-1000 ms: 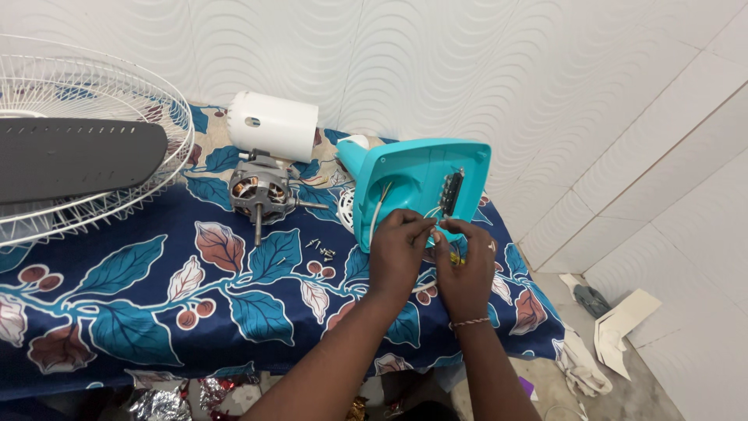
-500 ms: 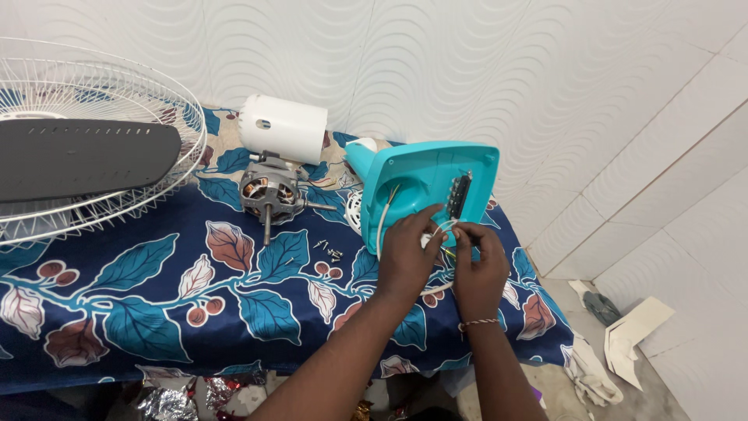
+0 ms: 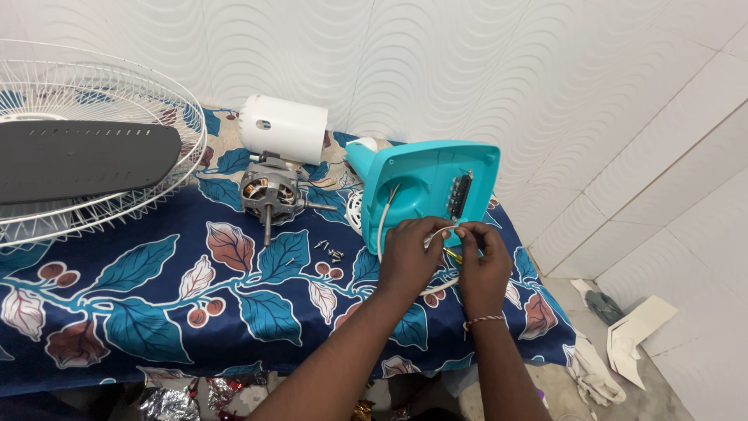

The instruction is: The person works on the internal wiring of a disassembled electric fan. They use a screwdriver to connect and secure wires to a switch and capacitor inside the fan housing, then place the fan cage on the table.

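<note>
A turquoise fan base housing (image 3: 425,183) stands tilted on the blue leaf-print cloth (image 3: 140,296), its underside facing me with a dark switch strip (image 3: 458,196) and a white cable (image 3: 383,222). My left hand (image 3: 413,253) and my right hand (image 3: 481,265) meet just below the housing. Both pinch thin coloured wires (image 3: 453,256) between their fingertips. A thread bracelet sits on my right wrist.
A fan motor (image 3: 269,195) with its shaft lies left of the housing, behind it a white cylindrical cover (image 3: 284,129). Several small screws (image 3: 331,251) lie loose on the cloth. A white wire fan guard (image 3: 93,101) and a grey blade (image 3: 78,160) fill the left side. Paper scraps (image 3: 635,339) lie on the floor.
My view has shifted slightly down and left. Both hands stay at the wires below the housing, their fingertips drawn a little closer together.
</note>
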